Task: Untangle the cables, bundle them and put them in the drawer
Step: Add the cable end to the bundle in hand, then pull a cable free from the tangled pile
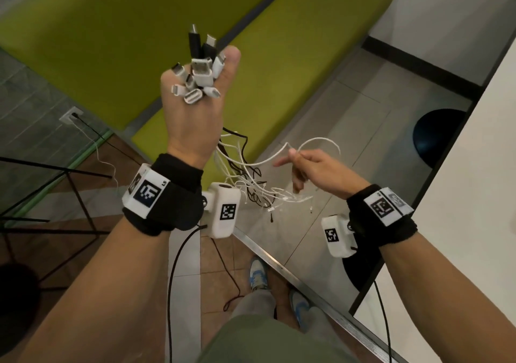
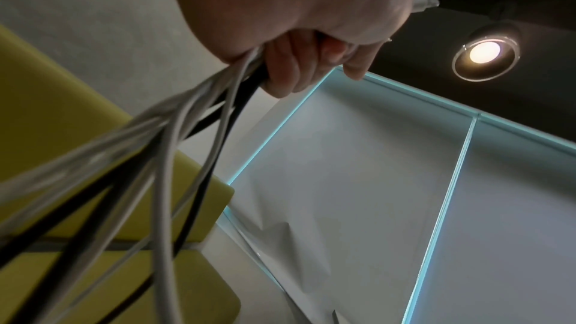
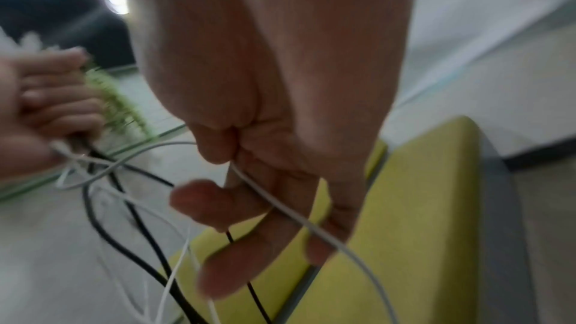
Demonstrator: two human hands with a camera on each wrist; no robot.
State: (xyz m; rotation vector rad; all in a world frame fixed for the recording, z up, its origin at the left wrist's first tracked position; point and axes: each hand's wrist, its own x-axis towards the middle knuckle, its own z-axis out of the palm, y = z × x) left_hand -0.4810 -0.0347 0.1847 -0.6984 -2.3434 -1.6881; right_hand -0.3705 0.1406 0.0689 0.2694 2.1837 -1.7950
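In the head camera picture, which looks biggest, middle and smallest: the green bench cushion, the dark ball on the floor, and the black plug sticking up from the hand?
As they look in the head view:
1. Green bench cushion, by far the biggest.
2. Dark ball, partly hidden by the white counter.
3. Black plug in the left hand, smallest, though nearest the camera.

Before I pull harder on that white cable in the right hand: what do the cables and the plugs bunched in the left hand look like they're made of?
White cable: smooth, matte plastic or rubber jacket, thin and bending freely; no braid shows. Black cables: similar smooth jacket, slightly glossy. Plugs above the left hand: hard white or black plastic shells with shiny metal tips. The right hand pinches only the white cable.
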